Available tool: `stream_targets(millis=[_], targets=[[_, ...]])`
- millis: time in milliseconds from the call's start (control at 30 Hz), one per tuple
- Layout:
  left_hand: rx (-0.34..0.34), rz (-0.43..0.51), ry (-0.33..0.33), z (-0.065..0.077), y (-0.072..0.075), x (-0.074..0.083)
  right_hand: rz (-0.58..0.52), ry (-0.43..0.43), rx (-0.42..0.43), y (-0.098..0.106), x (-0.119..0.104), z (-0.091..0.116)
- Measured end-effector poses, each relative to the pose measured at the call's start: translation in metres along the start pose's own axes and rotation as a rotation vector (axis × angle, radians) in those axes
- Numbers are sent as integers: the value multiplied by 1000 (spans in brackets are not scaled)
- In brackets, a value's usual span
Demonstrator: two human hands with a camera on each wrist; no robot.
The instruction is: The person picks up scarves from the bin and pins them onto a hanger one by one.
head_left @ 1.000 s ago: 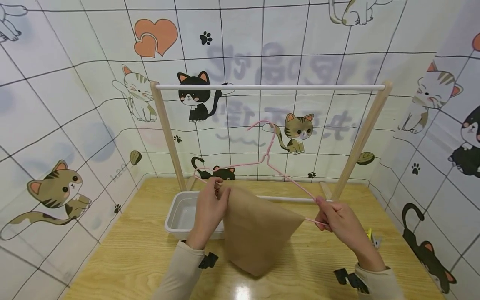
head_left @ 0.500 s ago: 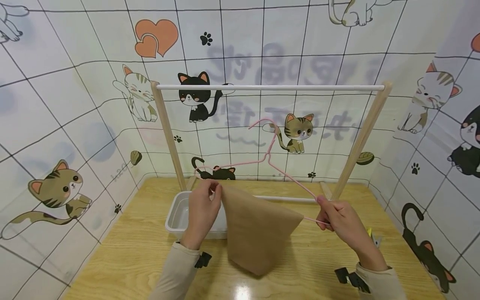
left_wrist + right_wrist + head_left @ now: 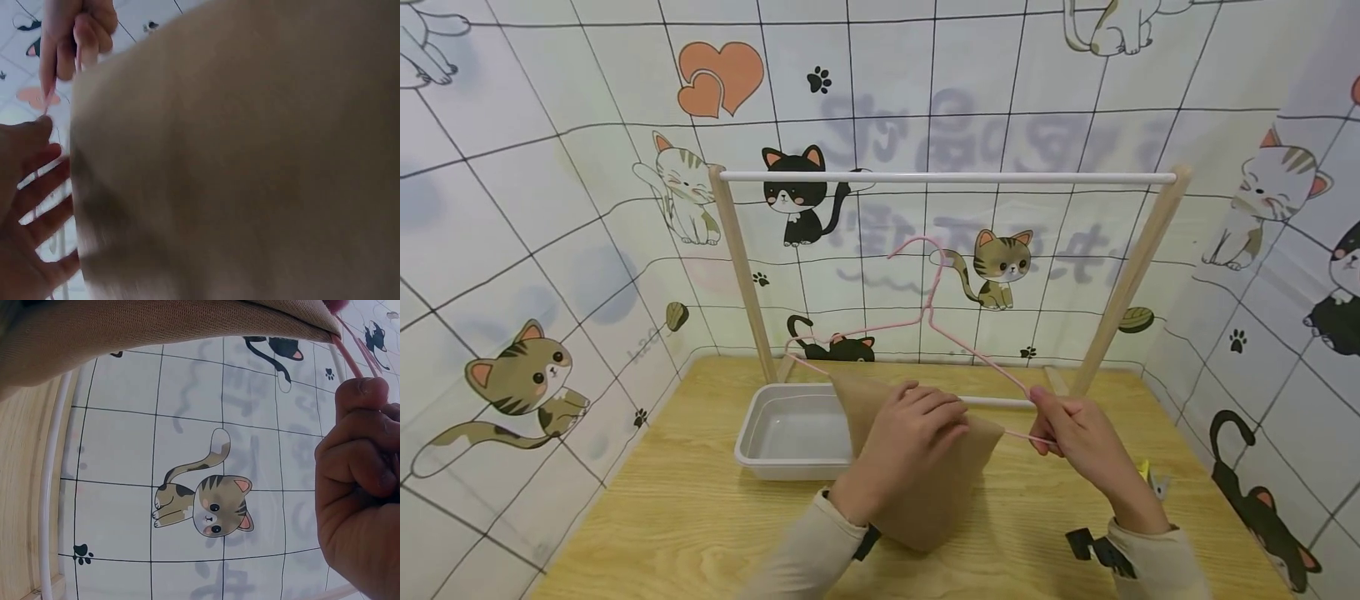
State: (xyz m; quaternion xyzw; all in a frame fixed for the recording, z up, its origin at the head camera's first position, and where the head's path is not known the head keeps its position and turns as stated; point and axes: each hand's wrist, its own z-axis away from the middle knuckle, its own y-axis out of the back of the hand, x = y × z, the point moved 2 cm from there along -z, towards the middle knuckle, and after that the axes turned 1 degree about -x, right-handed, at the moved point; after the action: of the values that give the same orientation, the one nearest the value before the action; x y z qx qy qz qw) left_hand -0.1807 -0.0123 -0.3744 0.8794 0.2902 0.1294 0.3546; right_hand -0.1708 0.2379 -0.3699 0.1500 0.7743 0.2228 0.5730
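- Cat-printed wall sheeting (image 3: 1075, 67) wraps the back and both sides.
- Below it, a wood-grain tabletop (image 3: 677, 525) spreads towards the person.
- Along the tabletop's far edge stands a drying rack (image 3: 955, 177), its white top rail bare.
- Towards the far left corner sits a white basin (image 3: 793, 471), partly behind the cloth.
- Brown cloth (image 3: 936, 517) hangs over the hanger's bottom bar, above the middle of the tabletop, one point drooping low.
- Pink wire hanger (image 3: 929, 321), tilted, hook up and apart from the rail – the step in hand looks like settling the cloth on it.
- Right hand (image 3: 1078, 429) grips the hanger's right corner firmly.
- Left hand (image 3: 910, 437) lies across the cloth's upper part, fingers spread rather than pinching; how hard it presses, I cannot tell. Next probably calls for evening the cloth – then lifting the hook to the rail.
- Small clips (image 3: 1159, 486) lie near the right edge, partly hidden by the right wrist.
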Motion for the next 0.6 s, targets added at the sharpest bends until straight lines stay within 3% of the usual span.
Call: stream_targets(millis=[100, 200, 600], targets=[[-91, -85, -4, -7, -8, 8, -3, 5, 1, 2, -1, -1], [-128, -149, -12, -11, -12, 11, -9, 1, -4, 3, -3, -1], [-37, -155, 4, -28, -16, 19, -10, 16, -1, 13, -12, -4]])
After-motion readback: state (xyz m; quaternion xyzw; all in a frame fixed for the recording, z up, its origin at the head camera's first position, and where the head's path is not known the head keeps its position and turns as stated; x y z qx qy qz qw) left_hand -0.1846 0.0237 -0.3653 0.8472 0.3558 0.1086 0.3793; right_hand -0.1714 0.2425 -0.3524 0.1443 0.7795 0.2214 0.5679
